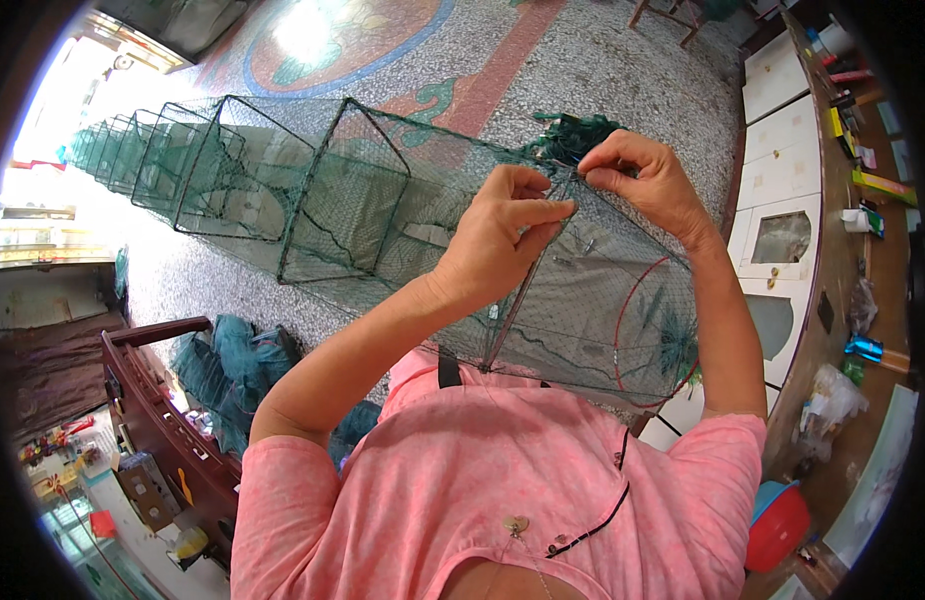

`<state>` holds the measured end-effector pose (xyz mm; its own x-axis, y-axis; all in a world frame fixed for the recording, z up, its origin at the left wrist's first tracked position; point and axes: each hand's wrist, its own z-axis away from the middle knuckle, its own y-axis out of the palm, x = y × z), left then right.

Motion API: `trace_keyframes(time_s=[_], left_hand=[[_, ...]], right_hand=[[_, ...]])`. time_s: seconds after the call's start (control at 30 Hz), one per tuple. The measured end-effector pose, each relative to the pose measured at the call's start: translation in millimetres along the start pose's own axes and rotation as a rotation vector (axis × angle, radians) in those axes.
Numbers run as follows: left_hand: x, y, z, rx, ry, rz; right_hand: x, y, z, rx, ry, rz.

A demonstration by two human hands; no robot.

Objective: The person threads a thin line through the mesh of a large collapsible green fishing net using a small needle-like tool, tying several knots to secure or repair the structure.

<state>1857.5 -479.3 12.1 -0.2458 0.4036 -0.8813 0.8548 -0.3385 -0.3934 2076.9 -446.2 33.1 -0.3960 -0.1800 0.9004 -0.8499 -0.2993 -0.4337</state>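
Observation:
A long green mesh fish trap (357, 215) with dark square frames stretches from my lap to the far left. At one frame's top corner, my left hand (497, 230) is closed in a pinch on the netting. Just right of it, my right hand (650, 180) is raised with thumb and forefinger pressed together; whatever they hold is too fine to make out. A bundle of dark green netting (572, 135) lies behind the fingers. Toward the trap's near right end, a red hoop (622, 320) shows inside the mesh.
A dark red wooden frame (157, 420) stands at left beside a heap of blue-green netting (237, 365). White cabinets (777, 160) line the right, below a brown counter (822, 250) with small goods. A red basin (779, 528) sits at lower right. Speckled floor (622, 75) lies beyond.

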Motion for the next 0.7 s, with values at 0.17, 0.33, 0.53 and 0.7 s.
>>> trace_keyframes(time_s=[0.17, 0.33, 0.53, 0.7], left_hand=[[3, 4, 1, -0.021, -0.030, 0.007], [9, 6, 3, -0.052, 0.036, 0.017], [11, 8, 1, -0.087, 0.078, 0.040], [-1, 9, -1, -0.103, -0.014, -0.027]], right_hand=[[-8, 18, -10, -0.040, -0.016, -0.243], [-6, 28, -16, 0.064, -0.047, -0.102], [28, 51, -23, -0.156, -0.186, 0.074], [75, 68, -25, -0.183, -0.435, -0.126]])
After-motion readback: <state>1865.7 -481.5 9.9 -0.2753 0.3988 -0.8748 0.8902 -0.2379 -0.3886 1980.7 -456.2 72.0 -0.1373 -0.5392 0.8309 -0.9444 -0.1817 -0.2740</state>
